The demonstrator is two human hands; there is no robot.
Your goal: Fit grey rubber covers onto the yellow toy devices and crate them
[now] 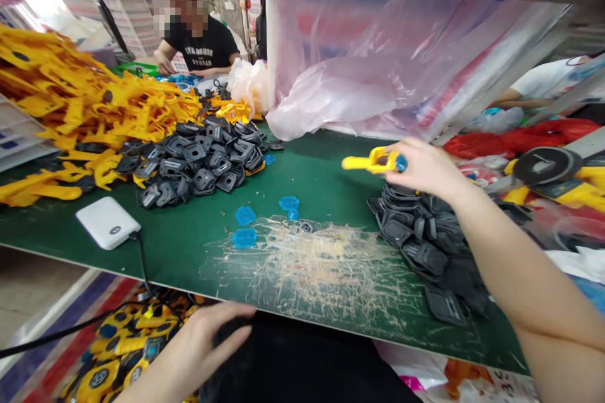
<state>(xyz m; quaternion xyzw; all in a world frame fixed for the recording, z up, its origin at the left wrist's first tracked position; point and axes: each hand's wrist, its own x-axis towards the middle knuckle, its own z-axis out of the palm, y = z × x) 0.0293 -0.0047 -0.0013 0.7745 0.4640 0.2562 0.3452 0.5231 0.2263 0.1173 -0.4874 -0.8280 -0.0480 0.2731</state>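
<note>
I'm watching the right hand (425, 167) pinching a yellow plastic part (366, 162) between its fingers, above the green bench (321, 182) and just beside a sprawling stack of black plastic frames (430, 245). The left hand (203, 346) is resting low over dark cloth (283, 359), and I can't tell whether its fingers are holding anything. I'm judging the risks: a loose pinch could drop the part into the stack, and a careless forearm could topple the frames toward the loose blue plastic pieces (244, 215)
</note>
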